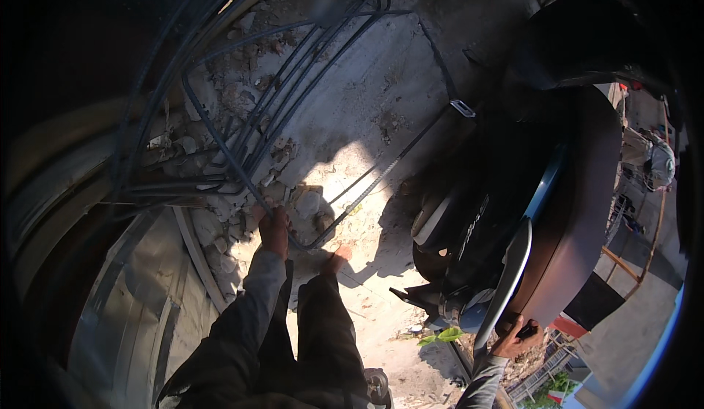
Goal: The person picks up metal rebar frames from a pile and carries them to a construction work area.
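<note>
My left hand (275,227) is closed around a bent steel reinforcing bar (220,145) near its lower corner. The bar forms a long loop that runs up left toward a bundle of similar bars (293,64) and up right across pale ground. My right hand (518,339), stretched out to the lower right, grips the end of a curved grey rail (510,270) on a parked scooter (513,189). My bare foot (337,259) stands on the ground just right of the left hand, and my legs in dark trousers fill the lower middle.
Broken stones and rubble (220,226) lie under the bars. A curved grey concrete edge (147,292) runs along the left. Sunlit dusty ground (367,108) stretches behind. Another person in a pale hat (658,163) stands at the far right near scaffold poles.
</note>
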The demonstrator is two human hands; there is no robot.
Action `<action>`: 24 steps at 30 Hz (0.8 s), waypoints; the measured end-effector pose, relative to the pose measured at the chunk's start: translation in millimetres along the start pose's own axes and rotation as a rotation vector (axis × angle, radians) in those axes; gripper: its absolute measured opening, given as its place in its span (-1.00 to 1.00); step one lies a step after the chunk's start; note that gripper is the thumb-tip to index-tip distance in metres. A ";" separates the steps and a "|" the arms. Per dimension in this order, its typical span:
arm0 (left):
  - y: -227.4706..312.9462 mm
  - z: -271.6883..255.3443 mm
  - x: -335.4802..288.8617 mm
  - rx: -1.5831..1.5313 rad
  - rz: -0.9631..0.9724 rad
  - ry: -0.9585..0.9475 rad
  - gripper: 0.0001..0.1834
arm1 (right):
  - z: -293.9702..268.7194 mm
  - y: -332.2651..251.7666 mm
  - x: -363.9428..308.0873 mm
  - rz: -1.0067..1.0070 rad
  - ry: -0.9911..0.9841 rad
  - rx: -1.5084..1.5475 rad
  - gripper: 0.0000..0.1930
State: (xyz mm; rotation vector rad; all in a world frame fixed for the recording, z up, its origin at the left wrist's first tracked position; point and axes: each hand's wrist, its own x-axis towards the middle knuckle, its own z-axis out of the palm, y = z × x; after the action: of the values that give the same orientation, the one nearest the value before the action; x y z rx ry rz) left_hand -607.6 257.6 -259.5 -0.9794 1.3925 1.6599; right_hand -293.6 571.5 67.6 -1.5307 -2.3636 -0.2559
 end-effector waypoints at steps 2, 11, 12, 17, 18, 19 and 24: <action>3.6 15.3 -42.5 -0.045 0.032 0.015 -0.60 | 0.6 -14.5 2.3 -0.024 0.016 0.134 -0.66; 36.5 14.2 -182.1 -0.060 0.166 -0.141 -0.71 | -9.0 -33.1 7.4 -0.018 0.039 0.152 -0.64; 45.5 14.2 -198.6 -0.047 0.176 -0.155 -0.73 | -10.0 -35.7 8.8 0.011 0.037 0.222 -0.65; 85.0 25.6 -276.6 -0.019 0.281 -0.130 -0.77 | -14.4 -25.5 11.2 -0.032 -0.003 0.206 -0.63; 89.7 27.0 -289.8 -0.013 0.318 -0.176 -0.76 | -16.4 -23.8 11.4 -0.034 -0.016 0.199 -0.64; 94.6 31.5 -301.8 -0.007 0.354 -0.224 -0.76 | -15.5 -18.9 10.0 -0.045 -0.008 0.186 -0.65; 135.2 63.8 -356.1 -0.179 0.470 -0.421 -0.71 | -28.1 -19.2 11.7 -0.082 -0.040 0.202 -0.63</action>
State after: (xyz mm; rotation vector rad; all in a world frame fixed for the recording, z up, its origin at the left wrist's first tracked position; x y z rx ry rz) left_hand -581.7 279.0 125.3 -0.3618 1.2554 2.2130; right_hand -311.0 564.7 98.4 -1.3600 -2.4028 -0.0034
